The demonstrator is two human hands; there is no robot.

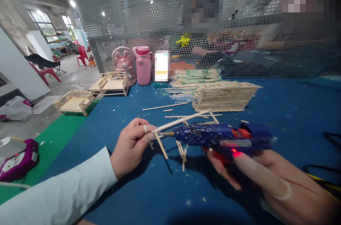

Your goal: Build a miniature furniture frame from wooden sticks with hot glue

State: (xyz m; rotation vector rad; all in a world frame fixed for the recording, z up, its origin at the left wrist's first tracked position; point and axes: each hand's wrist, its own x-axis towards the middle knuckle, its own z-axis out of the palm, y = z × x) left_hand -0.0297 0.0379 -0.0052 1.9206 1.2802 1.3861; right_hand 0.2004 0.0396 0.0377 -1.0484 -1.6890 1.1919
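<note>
Between thumb and fingers, my left hand [134,143] pinches the left end of a small frame of thin wooden sticks [183,120], raised over the blue table. Its legs slant downward from a long top bar. My right hand [255,171] is wrapped round the handle of a blue glue gun [205,136], with a red light glowing by the thumb. The gun points left, and its metal nozzle is right at the stick joint beside my left fingertips. Whether the nozzle touches the wood, I cannot tell. A few more sticks lie partly hidden behind the gun.
Behind stands a stack of stick panels [226,97], near bundled sticks [197,76]. Small wooden furniture models [73,101] sit at the left. A pink jug [144,65] and a lit phone [161,66] stand before a perforated metal screen [170,12]. Black cables [319,171] lie at the right.
</note>
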